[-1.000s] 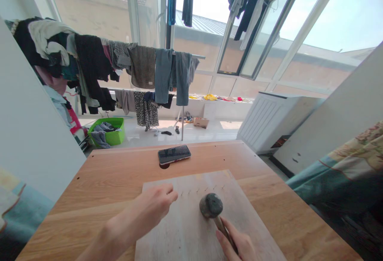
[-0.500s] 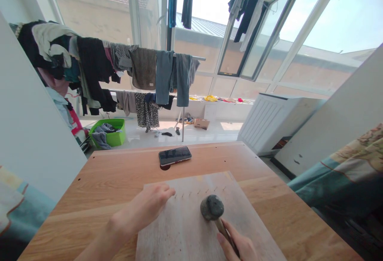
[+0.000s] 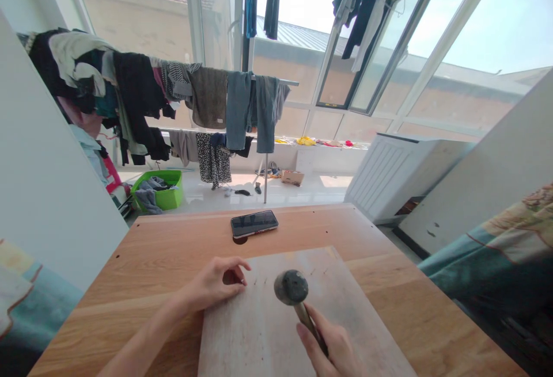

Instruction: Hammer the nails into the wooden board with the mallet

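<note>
A pale board (image 3: pixel 242 331) lies on the wooden table, with a row of thin nails (image 3: pixel 265 278) standing in it near its far edge. My left hand (image 3: pixel 218 282) rests at the board's left edge, beside the leftmost visible nail. Its thumb and index finger curve apart, and I see nothing held between them. In my right hand (image 3: pixel 332 345) is the handle of a rubber mallet (image 3: pixel 291 288). The dark mallet head is over the board and hides the middle part of the nail row.
A phone (image 3: pixel 254 224) lies beyond the board, partly over a round hole in the wooden table (image 3: pixel 173 250). Past the table are a laundry-laden drying rack (image 3: pixel 280 82), a green basket (image 3: pixel 173 195) and a white ribbed cabinet-like unit (image 3: pixel 380 170). Curtains hang at both sides.
The fingers of my left hand have spread from a closed pinch, and the hand has shifted slightly left. My right hand has carried the mallet left and a little farther up the view.
</note>
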Available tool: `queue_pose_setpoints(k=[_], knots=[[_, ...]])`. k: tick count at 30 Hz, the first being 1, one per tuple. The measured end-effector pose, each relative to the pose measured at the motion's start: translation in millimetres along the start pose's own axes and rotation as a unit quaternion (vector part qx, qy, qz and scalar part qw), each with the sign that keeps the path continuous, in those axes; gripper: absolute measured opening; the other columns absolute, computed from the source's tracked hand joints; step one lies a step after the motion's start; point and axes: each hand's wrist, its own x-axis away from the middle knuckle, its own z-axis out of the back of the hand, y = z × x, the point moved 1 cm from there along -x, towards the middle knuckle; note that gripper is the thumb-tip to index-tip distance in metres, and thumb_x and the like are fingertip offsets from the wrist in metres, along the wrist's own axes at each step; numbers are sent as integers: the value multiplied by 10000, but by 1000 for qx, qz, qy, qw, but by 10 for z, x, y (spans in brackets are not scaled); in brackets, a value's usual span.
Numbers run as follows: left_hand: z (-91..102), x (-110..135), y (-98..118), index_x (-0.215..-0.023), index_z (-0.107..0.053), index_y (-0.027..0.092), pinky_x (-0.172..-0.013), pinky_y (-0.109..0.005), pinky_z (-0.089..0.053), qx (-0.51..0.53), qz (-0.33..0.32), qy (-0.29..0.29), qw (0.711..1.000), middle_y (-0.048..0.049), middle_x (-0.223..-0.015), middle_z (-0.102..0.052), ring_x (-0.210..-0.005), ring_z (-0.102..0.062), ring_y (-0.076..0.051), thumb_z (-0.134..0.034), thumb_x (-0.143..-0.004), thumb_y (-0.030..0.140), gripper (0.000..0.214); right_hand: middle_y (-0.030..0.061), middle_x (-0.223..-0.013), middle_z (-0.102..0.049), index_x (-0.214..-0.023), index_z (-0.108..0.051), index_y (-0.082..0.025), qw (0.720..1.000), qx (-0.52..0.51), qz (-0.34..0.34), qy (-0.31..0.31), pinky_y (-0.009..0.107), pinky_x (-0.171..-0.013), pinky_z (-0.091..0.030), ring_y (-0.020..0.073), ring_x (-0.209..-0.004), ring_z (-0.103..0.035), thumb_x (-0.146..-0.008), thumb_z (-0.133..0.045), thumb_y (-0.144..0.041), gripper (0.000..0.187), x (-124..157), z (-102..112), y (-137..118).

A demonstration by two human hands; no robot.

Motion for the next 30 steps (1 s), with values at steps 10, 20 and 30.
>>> queue_pose_setpoints(k=[10,20,30], knots=[[-40,-10,56,-981,-731,126,-639,-233,-445,-15,-18,12,1000,-13,-773,-709,-695,-606,-147,-677,-769,222,239,1,-696,-624,-1319,-631,-200,990,-5,22,-140,257,-617,-432,177,-628,-574,-1019,-397,-480,473,-296,-233,-574],[-31,-30,57,-1081,-710,131,-676,-250,-474,-32,-13,1,999,-25,-837,-721,-733,-618,-161,-697,-782,246,321,1,-705,-606,-1162,-669,-192,984,-65,-15,-164,270,-620,-425,167,-633,-553,-970,-482,-446,370,-275,-321,-591],[-69,482,18,-1280,-632,282,-962,-358,-578,-277,-106,152,943,-90,-1301,-635,-1142,-667,-240,-645,-887,270,393,-40,-553,-611,-1088,-616,-220,910,-313,-270,21,266,-477,-505,153,-440,-581,-821,-463,-855,706,305,338,138]])
